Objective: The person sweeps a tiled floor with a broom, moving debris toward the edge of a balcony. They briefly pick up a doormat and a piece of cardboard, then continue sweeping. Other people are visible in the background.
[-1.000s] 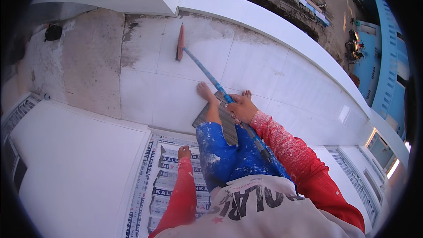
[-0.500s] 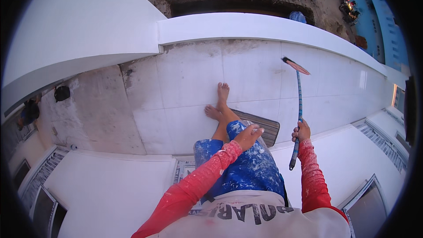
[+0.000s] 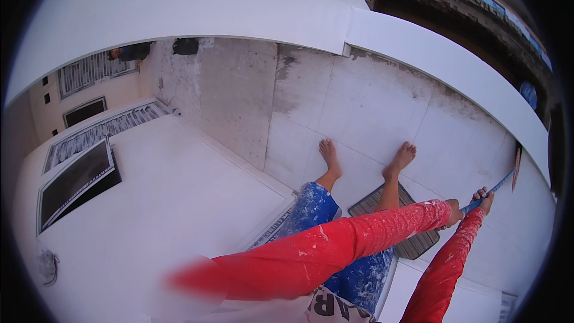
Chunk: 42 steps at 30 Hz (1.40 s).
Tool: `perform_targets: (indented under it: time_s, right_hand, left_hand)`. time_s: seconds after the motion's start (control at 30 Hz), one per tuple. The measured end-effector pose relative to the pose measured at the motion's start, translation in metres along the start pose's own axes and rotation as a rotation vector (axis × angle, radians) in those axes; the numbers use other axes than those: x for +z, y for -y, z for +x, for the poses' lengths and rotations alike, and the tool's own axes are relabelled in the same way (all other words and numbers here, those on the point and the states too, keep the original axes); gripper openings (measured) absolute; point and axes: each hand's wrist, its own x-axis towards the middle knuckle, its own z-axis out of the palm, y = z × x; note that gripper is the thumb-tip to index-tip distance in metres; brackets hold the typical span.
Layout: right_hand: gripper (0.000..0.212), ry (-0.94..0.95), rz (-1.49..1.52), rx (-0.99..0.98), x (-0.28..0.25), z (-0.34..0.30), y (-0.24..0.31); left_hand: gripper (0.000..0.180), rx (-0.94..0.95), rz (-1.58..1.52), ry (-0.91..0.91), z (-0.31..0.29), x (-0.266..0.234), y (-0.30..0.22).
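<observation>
A pole with a blue banded handle slants up to the right across the pale floor. Its narrow pinkish head is close to the foot of the white parapet; I cannot tell whether they touch. My right hand is closed round the handle. Nearer to me, my left hand also grips it, with the left arm stretched across my body. Red, white-specked sleeves cover both arms. The handle's near end is hidden by my hands.
A striped mat lies beneath my right leg. The white parapet curves along the far side, with a drop and rubble beyond it. A black bag sits at the floor's far left end. An open window sticks out from the left wall.
My left hand has moved from over my thigh to the pole. The pole's head has swung toward the parapet at the right. My feet are farther apart, and the view has turned left.
</observation>
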Motion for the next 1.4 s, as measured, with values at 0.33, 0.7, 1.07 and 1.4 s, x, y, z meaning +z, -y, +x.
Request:
perform_targets:
  time_s: [0.33,0.7,1.07,1.4]
  right_hand:
    - [0.054,-0.039,-0.487,0.21,0.173,-0.199,-0.206]
    - [0.063,0.272,-0.399,0.365,0.192,-0.478,-0.275]
    - [0.065,0.061,-0.515,0.148,0.237,-0.274,-0.258]
    - [0.072,0.457,-1.045,0.091,0.268,-0.397,-0.357]
  left_hand:
    - [0.038,0.046,-0.426,-0.007,-0.209,-0.15,0.186]
    - [0.027,-0.295,-0.735,-0.157,-0.445,-0.107,0.268]
    - [0.032,-0.016,-0.602,-0.024,-0.275,-0.209,0.228]
    - [0.032,-0.026,-1.009,-0.349,-0.386,-0.167,0.308]
